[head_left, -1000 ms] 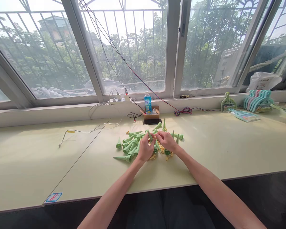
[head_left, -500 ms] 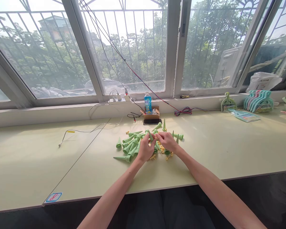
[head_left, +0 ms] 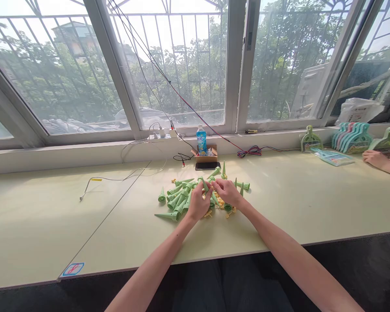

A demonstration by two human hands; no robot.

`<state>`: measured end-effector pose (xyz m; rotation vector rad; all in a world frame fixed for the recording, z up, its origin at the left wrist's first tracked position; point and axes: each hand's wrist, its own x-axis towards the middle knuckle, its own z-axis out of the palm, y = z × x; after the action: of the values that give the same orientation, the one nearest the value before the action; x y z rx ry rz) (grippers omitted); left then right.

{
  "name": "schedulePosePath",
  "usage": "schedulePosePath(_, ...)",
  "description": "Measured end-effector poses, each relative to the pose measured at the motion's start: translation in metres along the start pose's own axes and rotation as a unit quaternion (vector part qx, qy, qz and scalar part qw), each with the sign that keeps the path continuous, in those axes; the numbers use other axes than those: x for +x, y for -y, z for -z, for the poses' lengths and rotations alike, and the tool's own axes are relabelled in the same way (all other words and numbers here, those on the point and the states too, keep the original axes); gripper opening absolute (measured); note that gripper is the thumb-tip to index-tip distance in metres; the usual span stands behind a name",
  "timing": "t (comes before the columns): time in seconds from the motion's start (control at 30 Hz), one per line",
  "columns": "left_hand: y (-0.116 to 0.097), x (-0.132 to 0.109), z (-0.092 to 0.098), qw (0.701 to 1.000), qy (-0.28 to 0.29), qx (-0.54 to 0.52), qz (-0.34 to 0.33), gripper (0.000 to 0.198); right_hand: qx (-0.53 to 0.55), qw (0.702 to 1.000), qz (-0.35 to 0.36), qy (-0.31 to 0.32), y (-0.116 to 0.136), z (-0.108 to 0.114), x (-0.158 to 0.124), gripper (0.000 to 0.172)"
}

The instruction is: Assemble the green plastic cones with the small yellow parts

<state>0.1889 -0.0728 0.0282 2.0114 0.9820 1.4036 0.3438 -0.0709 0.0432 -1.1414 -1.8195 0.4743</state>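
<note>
My left hand [head_left: 199, 203] is closed around a green plastic watering spike [head_left: 204, 185], whose tapered end points up between the fingers. Close beside it, my right hand [head_left: 228, 193] is pinched at the spike's side; whatever lies between its fingertips is too small and covered to name. Several green spikes [head_left: 181, 200] lie heaped left of my hands, and one spike [head_left: 161, 196] stands upright apart from them. Small yellow plastic pieces [head_left: 208, 214] are scattered beneath and around my hands. Behind the right hand another spike [head_left: 224, 170] stands on end.
Beyond the pile are a black phone [head_left: 208, 166], a small cardboard box [head_left: 206, 158] and a blue bottle [head_left: 201, 139]. Cables [head_left: 249, 151] run along the sill. At the right, another person's hand [head_left: 377, 159] is by green dustpan-shaped items [head_left: 388, 141]; teal and pink ones [head_left: 351, 138] stand nearby.
My hands and the spike stay almost in place. At the far right, the other person's hand has come further into view, along with a green item.
</note>
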Motion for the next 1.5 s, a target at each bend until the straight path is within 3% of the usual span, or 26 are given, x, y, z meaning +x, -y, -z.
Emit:
schedulePosePath(0.97, -0.0055, -0.0004, 0.0017, 1.0, 0.008, 0.022, -0.019, 0.01, -0.016, 1.0, 0.002, -0.009, -0.0023, -0.0012, 0.0008, 0.047)
schedulePosePath(1.3, -0.003, 0.0011, 0.0008, 1.0, -0.015, -0.008, -0.002, 0.011, 0.025, 0.999, -0.004, 0.03, 0.0026, 0.0013, -0.0012, 0.034)
schedulePosePath(1.5, -0.0038, 0.0007, 0.0008, 1.0, -0.008, -0.001, 0.001, 0.01, 0.016, 1.0, -0.003, 0.022, 0.0003, 0.0003, -0.0004, 0.035)
